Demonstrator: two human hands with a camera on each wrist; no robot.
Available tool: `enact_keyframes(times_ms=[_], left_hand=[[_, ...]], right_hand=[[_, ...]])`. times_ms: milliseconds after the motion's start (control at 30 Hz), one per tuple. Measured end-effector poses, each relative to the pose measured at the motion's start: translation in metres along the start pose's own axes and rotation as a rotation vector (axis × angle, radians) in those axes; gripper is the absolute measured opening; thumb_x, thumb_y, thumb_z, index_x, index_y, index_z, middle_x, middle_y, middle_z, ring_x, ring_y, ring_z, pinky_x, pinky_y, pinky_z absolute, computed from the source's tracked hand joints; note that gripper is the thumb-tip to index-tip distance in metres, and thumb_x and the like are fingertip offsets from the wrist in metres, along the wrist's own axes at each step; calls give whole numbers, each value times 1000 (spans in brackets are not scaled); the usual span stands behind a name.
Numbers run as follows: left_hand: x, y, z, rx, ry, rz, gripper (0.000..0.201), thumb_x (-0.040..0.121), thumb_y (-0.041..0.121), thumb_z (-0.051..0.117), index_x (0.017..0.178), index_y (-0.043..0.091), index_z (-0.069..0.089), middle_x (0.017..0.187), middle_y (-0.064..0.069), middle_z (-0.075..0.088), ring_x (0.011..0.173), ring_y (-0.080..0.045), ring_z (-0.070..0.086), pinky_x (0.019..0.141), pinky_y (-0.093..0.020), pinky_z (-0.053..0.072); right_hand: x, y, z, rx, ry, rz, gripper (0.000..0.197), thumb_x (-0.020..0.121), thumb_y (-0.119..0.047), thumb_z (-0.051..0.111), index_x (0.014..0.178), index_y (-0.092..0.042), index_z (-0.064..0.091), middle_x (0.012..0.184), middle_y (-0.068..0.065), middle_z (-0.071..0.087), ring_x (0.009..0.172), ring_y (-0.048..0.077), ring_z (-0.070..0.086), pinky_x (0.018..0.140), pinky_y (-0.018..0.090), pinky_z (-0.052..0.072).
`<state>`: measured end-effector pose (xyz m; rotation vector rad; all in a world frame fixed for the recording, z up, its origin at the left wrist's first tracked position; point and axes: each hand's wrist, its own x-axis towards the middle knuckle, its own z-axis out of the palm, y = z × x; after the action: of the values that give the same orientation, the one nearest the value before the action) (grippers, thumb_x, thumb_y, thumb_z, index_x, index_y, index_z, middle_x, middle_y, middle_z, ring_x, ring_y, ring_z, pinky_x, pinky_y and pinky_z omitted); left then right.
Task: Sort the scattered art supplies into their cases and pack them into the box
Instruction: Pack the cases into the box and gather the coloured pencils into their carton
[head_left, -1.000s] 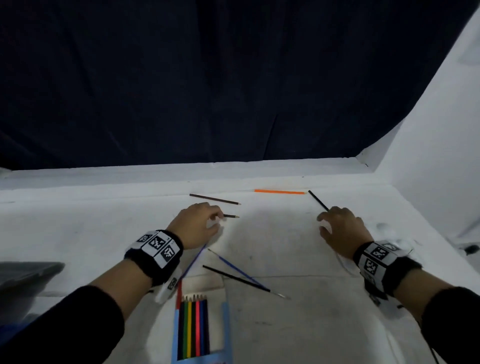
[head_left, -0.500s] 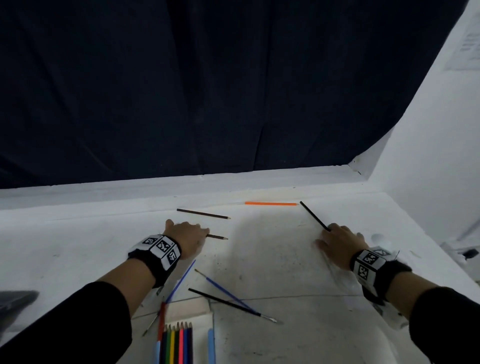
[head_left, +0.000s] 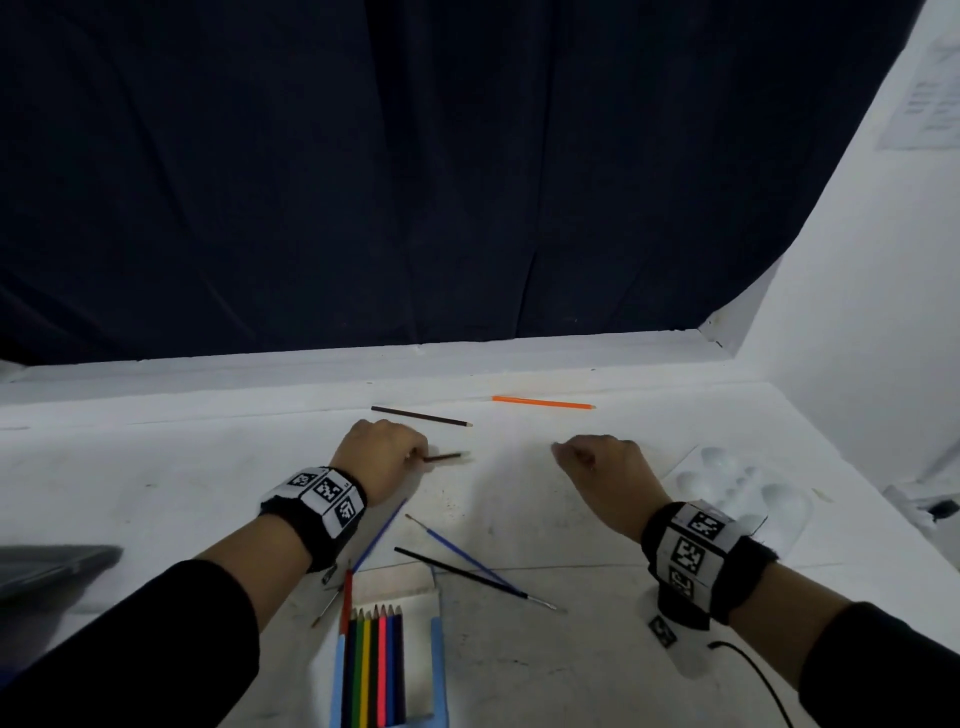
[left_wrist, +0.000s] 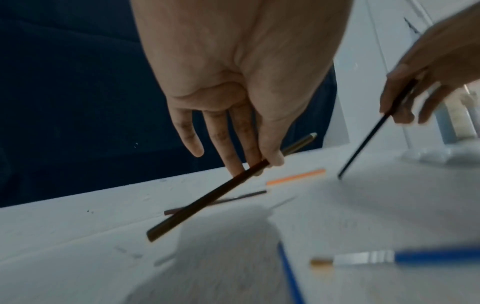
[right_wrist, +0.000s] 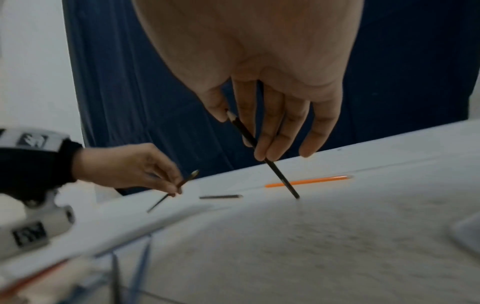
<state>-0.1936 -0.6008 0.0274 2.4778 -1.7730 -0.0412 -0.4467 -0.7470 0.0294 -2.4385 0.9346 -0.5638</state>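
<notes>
While you're mid-pickup, each hand has one pencil: left hand pinches the brown pencil near its tip end between thumb and fingers, butt hanging low over the table. Right hand pinches the black pencil at its upper half, lower end touching the table. Next, I'd say: carry both to the pencil case, align them parallel with its slots.
</notes>
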Motion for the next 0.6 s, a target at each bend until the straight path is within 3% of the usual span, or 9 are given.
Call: enact_keyframes(times_ms=[67, 133, 233, 300, 367, 433, 600], left_hand=[[-6, -1, -12, -198, 120, -8, 7, 95, 32, 62, 95, 28, 68, 95, 9, 71, 89, -16, 66, 81, -32, 50], [-14, 0, -30, -396, 246, -15, 4, 94, 28, 65, 91, 25, 67, 90, 10, 70, 83, -11, 65, 79, -32, 52], [-34, 4, -59, -647, 389, -87, 2, 94, 22, 66, 93, 21, 67, 89, 6, 72, 82, -10, 69, 78, -26, 53], [-55, 9, -76, -888, 433, -141, 4, 95, 17, 65, 97, 15, 68, 87, 0, 75, 82, -15, 73, 82, -26, 54], [-80, 15, -86, -1076, 431, -174, 7, 95, 11, 64, 100, 9, 67, 89, -7, 76, 82, -20, 75, 84, -27, 56], [-103, 21, -84, -1135, 369, -203, 9, 94, 10, 65, 102, 6, 65, 91, -9, 76, 83, -23, 76, 85, -27, 56], [-134, 22, -34, -1026, 166, -211, 9, 91, 11, 70, 96, 6, 65, 86, -8, 75, 82, -17, 75, 83, -31, 58]], right_hand=[[-4, -17, -3, 126, -2, 26, 22, 91, -32, 65, 71, -24, 65, 60, -11, 61, 59, 1, 56, 60, 10, 40], [-7, -32, -6, 263, -10, 52, 5, 85, -23, 70, 81, -19, 70, 70, -7, 71, 68, 2, 63, 63, 7, 42], [-11, -55, -10, 479, -8, 34, 13, 88, -17, 66, 75, -15, 68, 72, -1, 70, 70, 13, 64, 70, 30, 51], [-17, -69, -11, 623, -24, 39, 19, 94, -21, 61, 80, -8, 63, 75, 5, 67, 69, 15, 63, 64, 34, 51], [-24, -79, -5, 741, -48, 61, 23, 98, -22, 56, 84, -3, 57, 81, 13, 63, 68, 17, 62, 58, 33, 48], [-35, -86, 5, 798, -104, 89, 23, 101, -20, 51, 88, -1, 55, 80, 12, 62, 65, 18, 59, 55, 33, 46], [-55, -84, 51, 725, -232, 154, 20, 102, -25, 50, 90, -9, 52, 81, 22, 64, 61, 28, 60, 60, 46, 52]])
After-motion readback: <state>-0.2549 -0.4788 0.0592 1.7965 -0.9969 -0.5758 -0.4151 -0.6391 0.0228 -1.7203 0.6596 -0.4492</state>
